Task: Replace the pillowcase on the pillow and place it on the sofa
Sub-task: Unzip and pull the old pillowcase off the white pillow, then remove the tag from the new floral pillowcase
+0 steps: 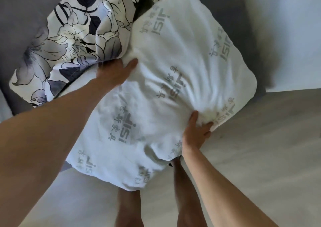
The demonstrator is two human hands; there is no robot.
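The bare pillow (173, 74) was pinched by the right hand (196, 133); the left hand (114, 72), seemingly flat, pressed it. Beside it, the floral pillowcase (69, 44) should be opened wide by 2 hands.

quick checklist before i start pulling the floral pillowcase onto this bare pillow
1. Right hand grips the white pillow at its lower edge: ok.
2. Left hand holds the pillow: cannot tell, its fingers are hidden at the pillow's edge.
3. Old cover off: ok, the printed white shell is bare.
4. Floral pillowcase within reach on the grey sofa: ok.
5. Pillowcase opening found: cannot tell, the fabric is bunched.
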